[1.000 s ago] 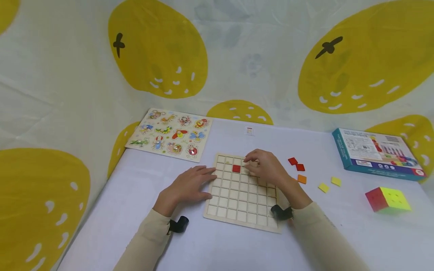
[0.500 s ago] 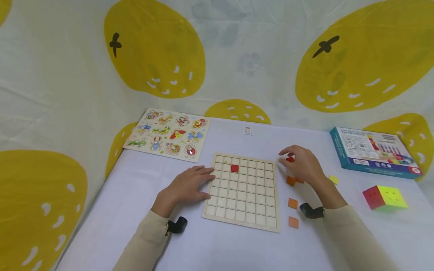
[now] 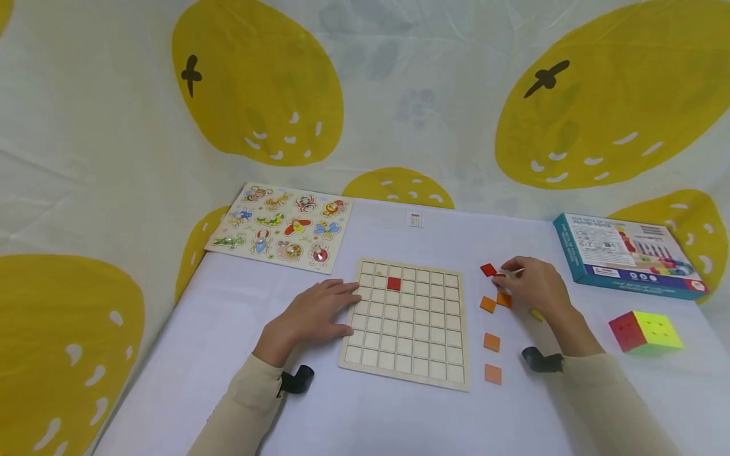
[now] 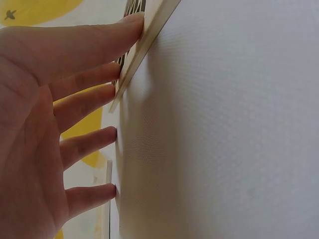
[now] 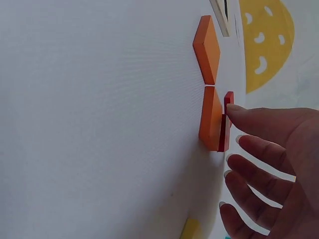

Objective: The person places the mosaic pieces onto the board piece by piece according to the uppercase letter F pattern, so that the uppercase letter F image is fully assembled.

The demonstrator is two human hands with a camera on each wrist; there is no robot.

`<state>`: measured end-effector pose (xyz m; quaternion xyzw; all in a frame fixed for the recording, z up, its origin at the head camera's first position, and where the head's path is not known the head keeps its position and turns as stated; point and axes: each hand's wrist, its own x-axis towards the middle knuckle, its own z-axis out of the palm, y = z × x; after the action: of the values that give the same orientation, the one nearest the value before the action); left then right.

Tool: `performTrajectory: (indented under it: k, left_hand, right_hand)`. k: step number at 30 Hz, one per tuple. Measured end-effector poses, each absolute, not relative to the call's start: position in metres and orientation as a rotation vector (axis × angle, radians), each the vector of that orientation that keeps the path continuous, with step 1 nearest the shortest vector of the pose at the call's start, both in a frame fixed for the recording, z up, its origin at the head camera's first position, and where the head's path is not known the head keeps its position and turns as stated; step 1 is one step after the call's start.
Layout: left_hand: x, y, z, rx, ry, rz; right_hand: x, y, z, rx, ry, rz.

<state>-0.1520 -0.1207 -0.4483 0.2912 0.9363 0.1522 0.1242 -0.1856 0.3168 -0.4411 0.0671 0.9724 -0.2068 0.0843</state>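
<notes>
On the counter (image 3: 399, 418), right of the grid board (image 3: 405, 328), a red tile (image 5: 225, 137) is being touched by the right hand's (image 3: 538, 285) thumb, its fingers being held curved; whether a pinch is being made cannot be told, the far edge being hidden. Because an orange tile (image 5: 210, 119) is lying just beside it, that piece could be knocked askew if the thumb is being pressed sideways. By the relaxed, spread left hand (image 3: 310, 315), the board's left edge is being touched; uneven pressure there could turn it.
</notes>
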Motion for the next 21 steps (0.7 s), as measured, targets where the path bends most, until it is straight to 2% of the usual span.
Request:
performTrajectory:
  k: [21]
  left_hand:
    - [-0.1525,-0.1222,-0.4503,0.859,2.742,0.444]
  right_hand:
    - [-0.1866,0.3124,-0.4453,0.14,2.916,-0.711]
